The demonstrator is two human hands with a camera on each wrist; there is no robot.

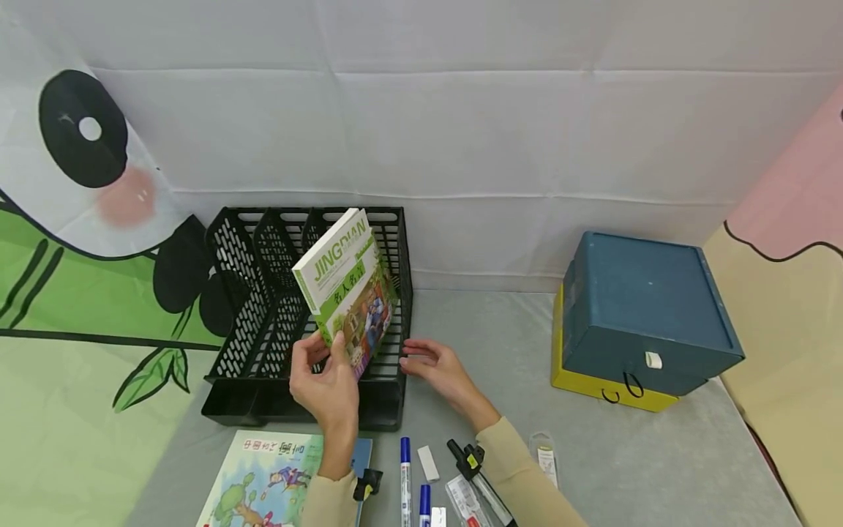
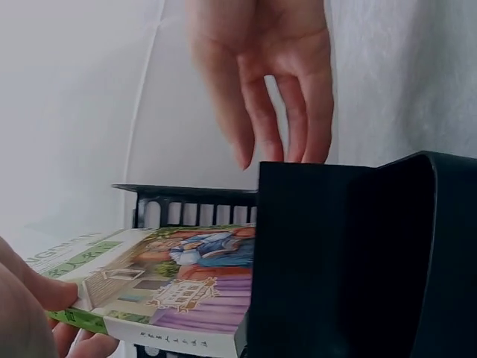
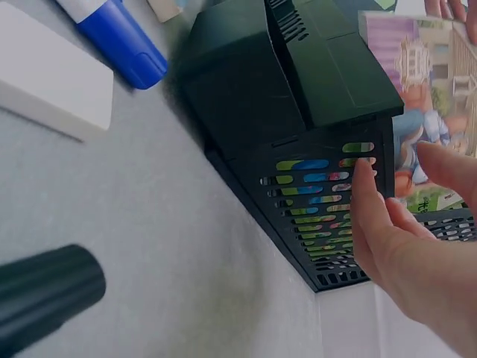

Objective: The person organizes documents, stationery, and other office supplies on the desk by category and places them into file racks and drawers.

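A green and white book (image 1: 352, 293) leans in the right compartment of a black desktop file organizer (image 1: 260, 322). My left hand (image 1: 326, 377) pinches the book near its lower left edge, thumb on the cover; the left wrist view shows this thumb (image 2: 56, 293) on the cover too. Beside the organizer's right wall is my right hand (image 1: 437, 369), fingers extended, holding nothing. Its fingertips (image 3: 365, 175) touch the slotted wall in the right wrist view. Through the slots, green and colourful covers show.
Picture books (image 1: 263, 465) lie in front of the organizer. Blue-capped markers (image 1: 405, 468), a white eraser (image 1: 427, 463), a black pen (image 1: 456, 450) and small packages (image 1: 466, 500) lie near the front edge. Stacked boxes, blue (image 1: 648, 293) over yellow (image 1: 560, 366), stand at the right.
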